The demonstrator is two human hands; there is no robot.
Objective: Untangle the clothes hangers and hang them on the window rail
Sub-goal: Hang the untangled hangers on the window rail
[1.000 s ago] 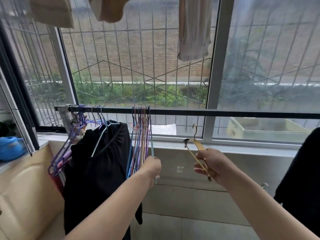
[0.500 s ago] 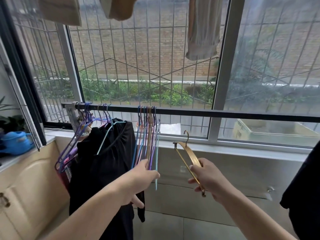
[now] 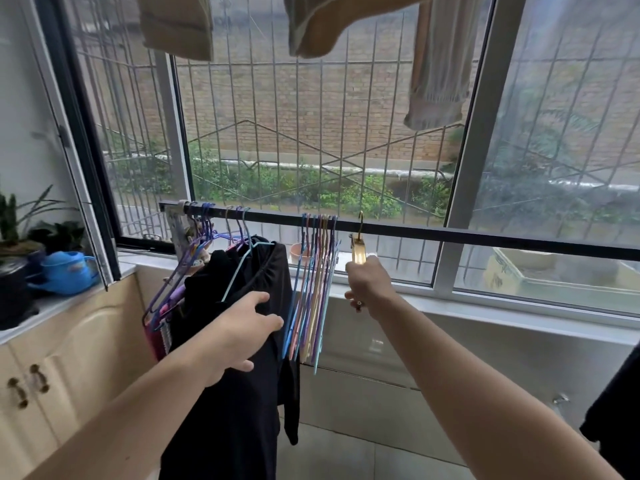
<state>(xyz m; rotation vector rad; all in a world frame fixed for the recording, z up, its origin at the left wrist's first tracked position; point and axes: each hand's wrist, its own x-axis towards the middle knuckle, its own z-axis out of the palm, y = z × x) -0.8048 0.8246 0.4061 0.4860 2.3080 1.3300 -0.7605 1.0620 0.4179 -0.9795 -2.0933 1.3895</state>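
A black window rail (image 3: 450,233) is running across the window. A black garment (image 3: 242,306) is hanging from it; just right of the garment a bunch of coloured hangers (image 3: 313,289) is hanging, and right of those, a gold hanger (image 3: 359,247) is hooking over it.

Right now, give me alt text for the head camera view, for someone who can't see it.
A right hand hooks a gold hanger onto the black window rail, beside a bunch of coloured hangers. The left hand is open in front of a black garment hanging further left.
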